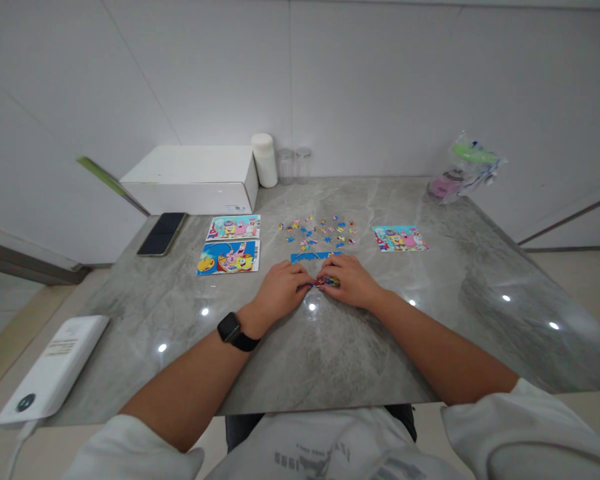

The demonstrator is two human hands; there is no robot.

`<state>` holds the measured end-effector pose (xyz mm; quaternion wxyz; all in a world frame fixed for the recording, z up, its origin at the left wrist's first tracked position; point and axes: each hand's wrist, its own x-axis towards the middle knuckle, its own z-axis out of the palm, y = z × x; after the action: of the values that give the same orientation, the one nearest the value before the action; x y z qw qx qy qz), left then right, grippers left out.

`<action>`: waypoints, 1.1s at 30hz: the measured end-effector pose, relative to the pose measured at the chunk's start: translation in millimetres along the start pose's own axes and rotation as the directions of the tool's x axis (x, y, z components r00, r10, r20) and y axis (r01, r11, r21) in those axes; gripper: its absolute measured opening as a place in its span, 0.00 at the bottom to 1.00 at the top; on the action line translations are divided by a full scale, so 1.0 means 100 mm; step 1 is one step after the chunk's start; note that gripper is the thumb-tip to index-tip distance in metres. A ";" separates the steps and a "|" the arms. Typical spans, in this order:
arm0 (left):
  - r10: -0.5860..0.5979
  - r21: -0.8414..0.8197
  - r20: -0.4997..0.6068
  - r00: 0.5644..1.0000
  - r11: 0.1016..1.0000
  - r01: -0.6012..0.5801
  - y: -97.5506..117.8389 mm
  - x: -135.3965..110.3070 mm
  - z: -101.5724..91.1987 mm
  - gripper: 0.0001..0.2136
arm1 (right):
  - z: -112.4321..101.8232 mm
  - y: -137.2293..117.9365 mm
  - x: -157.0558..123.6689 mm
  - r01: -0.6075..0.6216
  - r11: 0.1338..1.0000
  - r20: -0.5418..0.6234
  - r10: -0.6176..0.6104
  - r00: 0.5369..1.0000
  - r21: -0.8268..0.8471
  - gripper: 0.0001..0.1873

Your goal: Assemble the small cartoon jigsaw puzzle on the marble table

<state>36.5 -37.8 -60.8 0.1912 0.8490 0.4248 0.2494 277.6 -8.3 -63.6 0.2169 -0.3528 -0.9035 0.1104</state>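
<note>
My left hand [283,288], with a black watch [229,327] on the wrist, has its fingers bent and pinched at the left edge of some colourful jigsaw puzzle pieces [330,281]. From the other side, my right hand [353,280] curls its fingers around the same pieces and partly covers them. Just beyond both hands lies a joined blue strip of puzzle [305,257], its right end close to my right fingers. Farther back, several loose puzzle pieces [327,230] are scattered on the grey marbled table [325,360].
Two cartoon picture cards [234,227] lie left, another card [401,239] right. A phone [163,234] and a white power bank [55,370] are at the left. Behind stand a white box [190,180], white bottle [265,161], two glass jars [303,165] and a plastic-wrapped cup [463,170].
</note>
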 end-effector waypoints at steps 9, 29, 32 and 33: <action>0.033 0.112 0.051 0.998 0.993 -0.038 0.02 0.00 0.00 0.12 | -0.01 0.02 0.00 0.004 1.000 0.006 -0.004 1.000 -0.003 0.09; 0.009 0.136 0.055 0.998 0.991 -0.016 0.02 -0.01 0.03 0.12 | -0.02 0.07 -0.01 0.063 0.998 -0.023 -0.062 0.998 0.026 0.03; 0.002 0.095 0.037 0.999 0.995 -0.005 0.02 -0.01 0.03 0.12 | 0.00 0.09 -0.02 0.072 0.997 -0.009 -0.071 0.997 0.019 0.04; 0.000 0.085 0.032 0.999 0.996 -0.003 0.02 -0.01 0.03 0.12 | 0.00 0.10 -0.02 0.075 0.997 -0.003 -0.075 0.997 0.015 0.04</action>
<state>39.1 -39.7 -62.1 0.1614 0.8606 0.4312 0.2177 284.3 -2.4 -67.9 0.2249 -0.3172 -0.9149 0.1088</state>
